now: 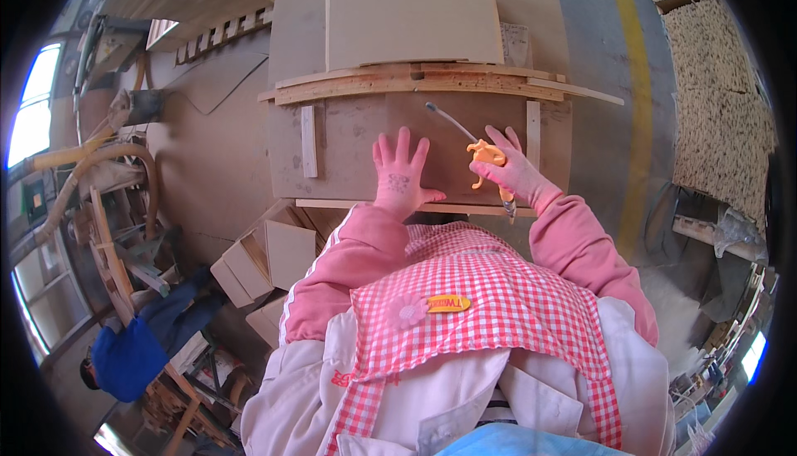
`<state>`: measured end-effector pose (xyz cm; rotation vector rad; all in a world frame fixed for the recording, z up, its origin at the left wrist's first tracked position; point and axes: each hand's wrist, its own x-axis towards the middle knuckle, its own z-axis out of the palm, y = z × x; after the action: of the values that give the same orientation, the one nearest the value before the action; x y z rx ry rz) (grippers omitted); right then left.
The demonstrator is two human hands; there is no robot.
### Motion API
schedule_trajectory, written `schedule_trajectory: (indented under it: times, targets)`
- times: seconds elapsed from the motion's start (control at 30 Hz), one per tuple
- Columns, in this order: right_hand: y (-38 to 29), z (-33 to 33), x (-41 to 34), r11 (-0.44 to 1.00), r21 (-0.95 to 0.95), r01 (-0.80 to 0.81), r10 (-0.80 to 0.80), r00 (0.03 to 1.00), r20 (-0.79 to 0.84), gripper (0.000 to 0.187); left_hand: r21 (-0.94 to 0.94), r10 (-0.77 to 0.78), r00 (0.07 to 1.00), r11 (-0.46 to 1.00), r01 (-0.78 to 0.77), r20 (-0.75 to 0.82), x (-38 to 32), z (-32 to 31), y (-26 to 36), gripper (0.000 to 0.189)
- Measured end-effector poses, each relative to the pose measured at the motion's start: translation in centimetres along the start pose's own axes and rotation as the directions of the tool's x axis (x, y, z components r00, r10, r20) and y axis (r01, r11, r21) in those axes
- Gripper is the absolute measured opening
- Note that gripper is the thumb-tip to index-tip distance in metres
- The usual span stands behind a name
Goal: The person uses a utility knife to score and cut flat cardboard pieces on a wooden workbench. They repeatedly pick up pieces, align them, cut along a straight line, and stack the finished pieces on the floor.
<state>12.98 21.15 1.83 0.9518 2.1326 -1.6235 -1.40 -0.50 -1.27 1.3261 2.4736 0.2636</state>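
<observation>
My left hand [398, 172] rests with spread fingers on a brown board [355, 138] on the bench before me, and holds nothing. Its back bears a dark mark. In my right hand [522, 172] is an orange air blow gun [487, 154], its thin bent metal nozzle angled away and to the left over the board. A metal hose fitting [510, 208] hangs from the gun's lower end. Short wooden blocks, one at left [309, 141] and one at right [533, 132], lie on the board. Beyond both hands run long wooden strips [411, 84].
Flat pale panels [411, 17] are stacked past the strips, beside a paper with writing [514, 43]. Box-like panels [291, 253] stand low at my left. A person in blue [129, 356] bends near machinery and a hose [146, 163]. Stacked wood [716, 107] rises at right.
</observation>
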Motion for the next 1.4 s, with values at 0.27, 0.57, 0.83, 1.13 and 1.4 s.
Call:
schedule_trajectory:
  times: [0.27,0.57,0.83,1.13,1.4]
  targets:
    - [0.7,-0.2,0.4,1.000,0.007,0.007,-0.007,1.000,0.015,0.097,-0.024,0.194,0.981,0.981,-0.193,0.033,1.4,1.3,1.1,0.116]
    - [0.5,-0.1,0.1,1.000,-0.002,0.027,-0.027,1.000,0.011,0.093,0.092,0.231,0.960,0.965,-0.247,0.157,2.3,1.9,4.2,0.107]
    - [0.5,0.1,0.5,0.997,-0.076,0.028,-0.028,1.000,0.003,0.093,0.107,0.195,0.955,0.969,-0.223,0.222,2.5,1.3,4.1,0.106]
    - [-0.2,0.4,0.6,0.998,-0.068,0.008,-0.007,1.000,0.005,0.098,0.082,0.182,0.959,0.976,-0.204,0.218,2.4,1.1,3.6,0.109]
    - [-0.1,1.4,1.2,0.996,-0.084,0.016,-0.015,1.000,0.010,0.098,0.060,0.187,0.965,0.978,-0.201,0.186,2.1,1.0,2.5,0.109]
